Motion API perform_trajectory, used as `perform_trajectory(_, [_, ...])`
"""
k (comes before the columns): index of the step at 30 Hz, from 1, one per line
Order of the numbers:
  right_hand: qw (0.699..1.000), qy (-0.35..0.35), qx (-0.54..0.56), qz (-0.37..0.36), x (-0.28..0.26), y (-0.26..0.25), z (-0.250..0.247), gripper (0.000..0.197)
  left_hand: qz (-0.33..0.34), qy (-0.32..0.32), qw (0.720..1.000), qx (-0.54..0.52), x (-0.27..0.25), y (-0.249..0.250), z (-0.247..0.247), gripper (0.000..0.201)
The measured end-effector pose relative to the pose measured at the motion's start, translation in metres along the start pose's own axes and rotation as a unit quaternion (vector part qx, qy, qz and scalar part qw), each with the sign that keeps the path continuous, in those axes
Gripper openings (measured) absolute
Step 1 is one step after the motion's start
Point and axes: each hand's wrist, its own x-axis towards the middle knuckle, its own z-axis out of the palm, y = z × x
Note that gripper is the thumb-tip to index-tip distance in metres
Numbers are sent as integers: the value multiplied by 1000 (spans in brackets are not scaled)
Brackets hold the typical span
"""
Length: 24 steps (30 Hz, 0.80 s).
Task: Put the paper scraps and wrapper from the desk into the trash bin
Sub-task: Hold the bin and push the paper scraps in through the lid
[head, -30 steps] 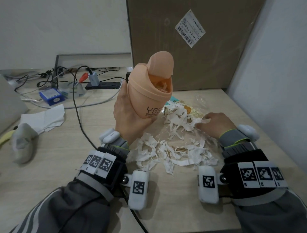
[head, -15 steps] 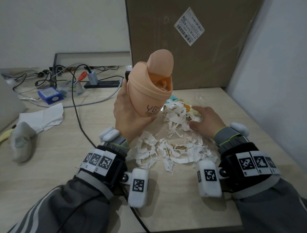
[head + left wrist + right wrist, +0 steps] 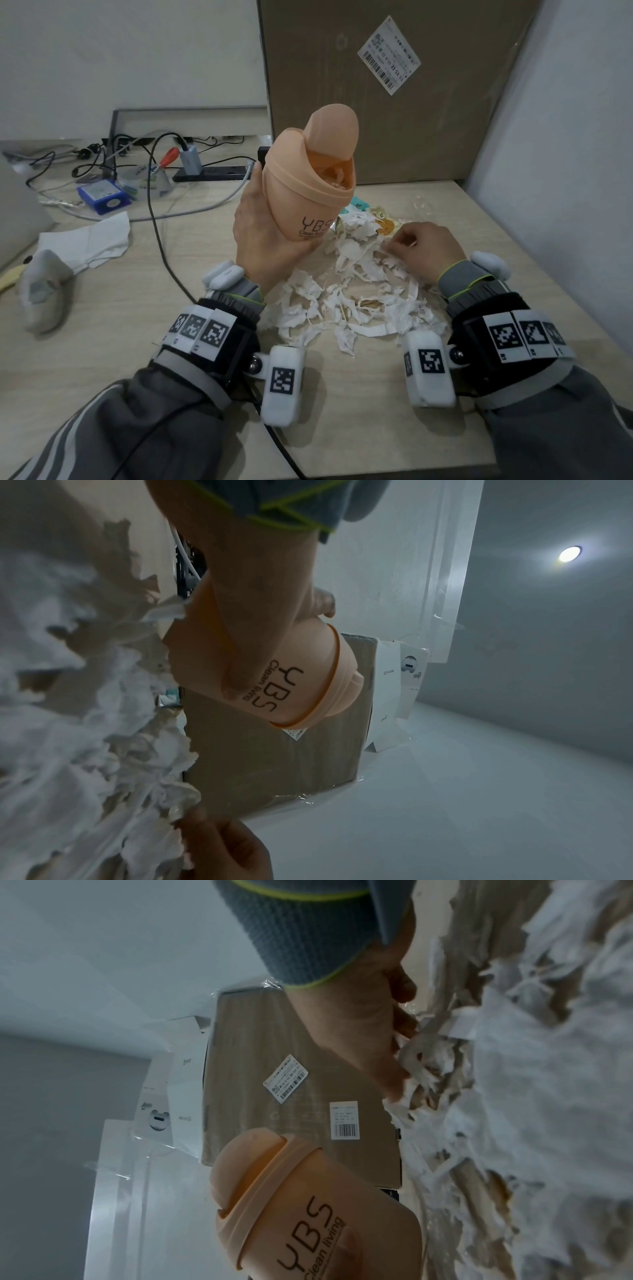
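My left hand grips a small peach trash bin marked "YBS", held tilted above the desk with its lid swung up; a few scraps show inside. The same bin fills the left wrist view and also shows in the right wrist view. A heap of torn white paper scraps lies on the desk below and to its right. At the heap's far side lies a clear wrapper with yellow print. My right hand rests on the far scraps, fingers curled, pinching some.
A big cardboard box stands against the wall behind the heap. Cables, a power strip, a blue box and a white tissue lie to the left. A grey soft object sits near the left edge.
My right hand moved forward onto the wrapper end of the heap, then drew back a little and curled its fingers into the scraps. The bin stayed raised in my left hand.
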Motion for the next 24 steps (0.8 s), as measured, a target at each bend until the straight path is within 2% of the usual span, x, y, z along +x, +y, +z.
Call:
perform_trajectory(2, [999,48,-10,-2,2,0,-1,28,-1,-1,1000,0,0,0,0,136])
perform_trajectory(4, [998,51,-28,9,3,1,-1,29,-3,1,1000,0,0,0,0,136])
perform_trajectory(8, [992,-98,-54,54,5,5,6,37,1,6,1000,0,0,0,1,134])
perform_trajectory(11, [990,-124,-47,50,4,6,8,39,-2,3,1000,0,1,0,1,135])
perform_trajectory(16, [993,-68,-67,67,5,3,6,37,1,2,1000,-8,2,-1,1,135])
perform_trajectory(21, [999,4,18,49,4,2,4,26,3,2,1000,-4,3,-3,2,134])
perform_trajectory(24, [993,82,86,18,2,0,1,24,3,2,1000,6,3,-4,2,133])
